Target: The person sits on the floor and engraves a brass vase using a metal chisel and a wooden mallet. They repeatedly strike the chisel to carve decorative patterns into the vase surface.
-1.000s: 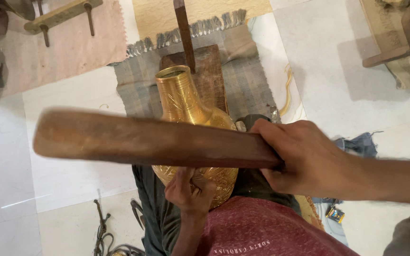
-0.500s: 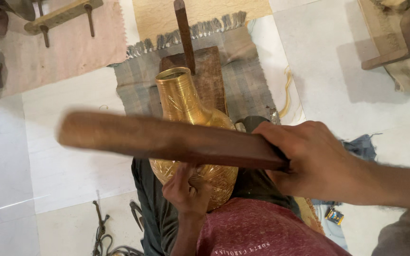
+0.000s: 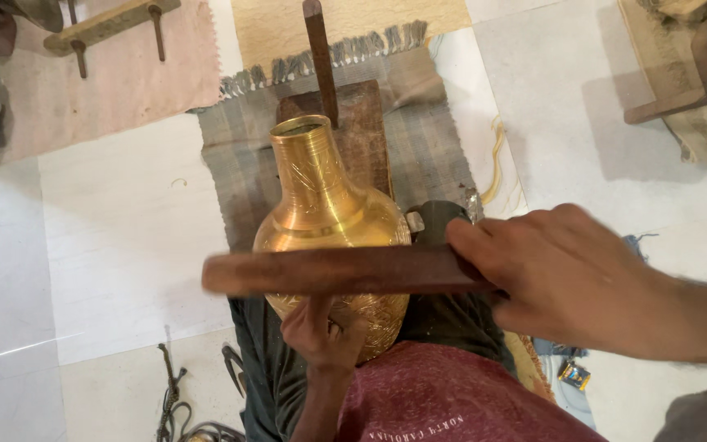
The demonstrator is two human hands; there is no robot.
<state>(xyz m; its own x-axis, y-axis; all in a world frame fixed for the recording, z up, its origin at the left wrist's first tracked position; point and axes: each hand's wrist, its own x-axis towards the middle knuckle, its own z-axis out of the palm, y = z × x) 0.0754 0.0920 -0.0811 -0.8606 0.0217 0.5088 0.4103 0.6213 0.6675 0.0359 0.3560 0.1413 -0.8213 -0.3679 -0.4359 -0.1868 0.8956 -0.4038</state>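
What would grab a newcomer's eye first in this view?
The shiny brass vase at centre frame, lying on the person's lap with its neck pointing away over a grey fringed mat. Across its belly runs a dark wooden bat, gripped at its right end by the right hand. Below the bat, the left hand presses against the vase's engraved lower body.

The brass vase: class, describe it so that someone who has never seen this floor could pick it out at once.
Start at the grey fringed mat in the middle of the pale tiled floor. The brass vase lies over the dark wooden block on that mat, its neck pointing away. It is the only shiny golden thing there, with a round engraved belly, and a flat wooden bat crosses it.
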